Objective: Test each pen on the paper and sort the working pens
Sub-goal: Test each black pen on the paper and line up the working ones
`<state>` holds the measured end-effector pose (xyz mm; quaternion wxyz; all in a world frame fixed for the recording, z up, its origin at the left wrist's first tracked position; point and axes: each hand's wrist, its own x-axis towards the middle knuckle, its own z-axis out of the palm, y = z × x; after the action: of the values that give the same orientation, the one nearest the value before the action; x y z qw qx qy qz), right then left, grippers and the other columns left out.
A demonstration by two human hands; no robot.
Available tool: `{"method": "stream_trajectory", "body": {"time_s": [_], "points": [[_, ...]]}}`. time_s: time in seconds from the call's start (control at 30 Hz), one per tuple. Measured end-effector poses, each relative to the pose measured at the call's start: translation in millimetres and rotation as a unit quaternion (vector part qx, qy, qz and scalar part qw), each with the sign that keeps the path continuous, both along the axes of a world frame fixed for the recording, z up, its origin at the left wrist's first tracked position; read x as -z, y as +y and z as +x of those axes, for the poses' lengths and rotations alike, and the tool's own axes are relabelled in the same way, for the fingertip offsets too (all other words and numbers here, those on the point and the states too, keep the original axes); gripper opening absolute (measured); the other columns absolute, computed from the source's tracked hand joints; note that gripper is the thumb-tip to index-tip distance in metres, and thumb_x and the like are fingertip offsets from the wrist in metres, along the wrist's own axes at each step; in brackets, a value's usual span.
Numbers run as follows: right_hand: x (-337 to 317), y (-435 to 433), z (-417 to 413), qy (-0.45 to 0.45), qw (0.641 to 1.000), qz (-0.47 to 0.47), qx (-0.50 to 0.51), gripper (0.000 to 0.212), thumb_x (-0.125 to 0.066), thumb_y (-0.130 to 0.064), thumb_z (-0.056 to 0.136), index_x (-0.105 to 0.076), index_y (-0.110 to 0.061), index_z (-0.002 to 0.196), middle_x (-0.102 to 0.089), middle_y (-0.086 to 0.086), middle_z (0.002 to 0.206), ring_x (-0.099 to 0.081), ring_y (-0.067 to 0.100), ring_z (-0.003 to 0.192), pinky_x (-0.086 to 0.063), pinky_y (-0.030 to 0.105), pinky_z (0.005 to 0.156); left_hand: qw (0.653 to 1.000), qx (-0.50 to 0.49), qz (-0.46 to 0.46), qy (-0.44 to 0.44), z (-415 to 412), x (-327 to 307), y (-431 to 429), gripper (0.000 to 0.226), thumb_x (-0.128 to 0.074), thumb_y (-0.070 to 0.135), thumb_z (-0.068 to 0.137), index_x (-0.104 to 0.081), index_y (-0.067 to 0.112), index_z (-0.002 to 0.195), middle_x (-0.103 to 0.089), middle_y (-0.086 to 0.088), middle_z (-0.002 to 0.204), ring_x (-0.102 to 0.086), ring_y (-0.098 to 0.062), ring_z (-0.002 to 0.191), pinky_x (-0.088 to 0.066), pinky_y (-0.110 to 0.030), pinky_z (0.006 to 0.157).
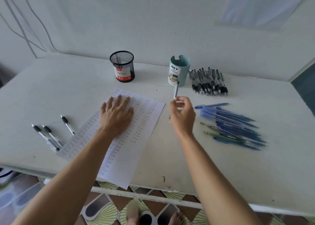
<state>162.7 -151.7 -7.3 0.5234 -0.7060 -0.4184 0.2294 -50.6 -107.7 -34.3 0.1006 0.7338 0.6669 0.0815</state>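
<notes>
White surface (221,170) is standing against a wall. Left grip (116,115) is pressing flat, fingers apart, on the paper (146,122) mid-surface. Right grip (182,115) is pinching a pen (176,90) near the far-edge teal cup (179,70). With so thin a pinch, it is probably risking a drop.

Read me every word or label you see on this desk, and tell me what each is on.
"Ball Pens": label on the black mesh cup; small logo above too blurred.
"DIY", "DESK ORGANIZER": label on the teal cup; barcode print too small.
"test", handwritten in repeated rows: the paper.
</notes>
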Motion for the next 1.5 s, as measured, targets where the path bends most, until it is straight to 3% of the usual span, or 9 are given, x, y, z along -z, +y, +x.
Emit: {"method": "stream_trajectory", "body": {"time_s": [0.1,0.2,0.27,0.37,0.67,0.87,1.2,1.33,1.5], "points": [[-14,8,28,-0.002,0.995,0.067,0.078,0.016,-0.062,-0.015,0.095,-0.067,-0.011,0.111,-0.067,-0.004,0.099,-0.061,0.003,0.071,-0.05,0.013,0.065,1.0,-0.002,0.0,-0.006,6,0,1,0.057,-0.027,0.052,0.103,-0.022,0.034,0.157,-0.014,-0.002,0.167,-0.007,-0.028,0.154,-0.004,-0.05,0.124],[-17,29,58,-0.011,0.99,0.061,0.125,0.03,-0.056,-0.009,0.093,-0.068,-0.008,0.12,-0.068,0.004,0.108,-0.06,0.014,0.091,-0.047,0.018,0.075,1.0,-0.005,0.005,-0.007,14,0,3,0.056,-0.029,0.051,0.104,-0.023,0.033,0.157,-0.015,-0.002,0.167,-0.007,-0.028,0.154,-0.004,-0.05,0.124],[-20,44,76,-0.016,0.991,0.047,0.124,0.04,-0.051,-0.004,0.091,-0.064,-0.006,0.129,-0.063,0.012,0.119,-0.059,0.021,0.107,-0.046,0.024,0.092,1.0,-0.006,0.004,-0.01,18,-1,5,0.056,-0.029,0.05,0.103,-0.023,0.032,0.156,-0.016,-0.002,0.167,-0.008,-0.028,0.153,-0.005,-0.05,0.124],[-27,63,100,-0.073,0.99,-0.007,0.118,0.049,-0.045,0.004,0.091,-0.056,-0.005,0.138,-0.054,0.021,0.13,-0.05,0.031,0.124,-0.036,0.026,0.098,1.0,0.001,0.011,-0.012,25,0,8,0.055,-0.028,0.049,0.102,-0.026,0.031,0.154,-0.02,-0.002,0.165,-0.011,-0.029,0.153,-0.007,-0.052,0.123],[-25,96,133,-0.206,0.961,-0.127,0.132,0.051,-0.048,0.007,0.083,-0.058,-0.004,0.131,-0.053,0.023,0.129,-0.051,0.042,0.116,-0.045,0.044,0.093,1.0,-0.002,0.027,-0.005,27,5,12,0.062,-0.02,0.058,0.092,-0.031,0.034,0.149,-0.031,0.001,0.161,-0.019,-0.029,0.15,-0.014,-0.054,0.122],[-22,103,137,-0.229,0.946,-0.189,0.13,0.04,-0.048,-0.009,0.089,-0.059,-0.004,0.127,-0.05,0.021,0.135,-0.04,0.039,0.126,-0.033,0.042,0.101,0.999,-0.004,0.033,-0.005,26,7,12,0.06,-0.024,0.057,0.095,-0.031,0.033,0.15,-0.03,0.001,0.161,-0.02,-0.029,0.15,-0.014,-0.054,0.121],[-24,82,114,-0.245,0.951,-0.141,0.123,0.049,-0.054,-0.025,0.085,-0.056,-0.016,0.133,-0.049,0.011,0.142,-0.033,0.032,0.135,-0.028,0.046,0.106,0.999,-0.004,0.036,-0.002,26,7,13,0.063,-0.02,0.06,0.092,-0.032,0.034,0.149,-0.031,0.002,0.161,-0.021,-0.028,0.149,-0.016,-0.055,0.121],[-22,58,74,-0.3,0.945,-0.119,0.057,0.042,-0.056,-0.029,0.087,-0.058,-0.019,0.127,-0.052,0.009,0.135,-0.041,0.029,0.127,-0.033,0.042,0.099,0.999,-0.003,0.034,-0.012,25,7,12,0.059,-0.024,0.057,0.094,-0.033,0.034,0.148,-0.031,0.002,0.161,-0.02,-0.028,0.15,-0.015,-0.054,0.121],[-4,16,13,-0.31,0.932,-0.131,-0.135,0.041,-0.054,-0.031,0.089,-0.059,-0.022,0.129,-0.049,0.006,0.136,-0.043,0.028,0.126,-0.032,0.04,0.1,0.995,-0.037,0.041,-0.082,26,1,7,0.056,-0.046,0.049,0.098,-0.043,0.025,0.149,-0.035,0.001,0.16,-0.022,-0.023,0.15,-0.011,-0.045,0.124]]}}
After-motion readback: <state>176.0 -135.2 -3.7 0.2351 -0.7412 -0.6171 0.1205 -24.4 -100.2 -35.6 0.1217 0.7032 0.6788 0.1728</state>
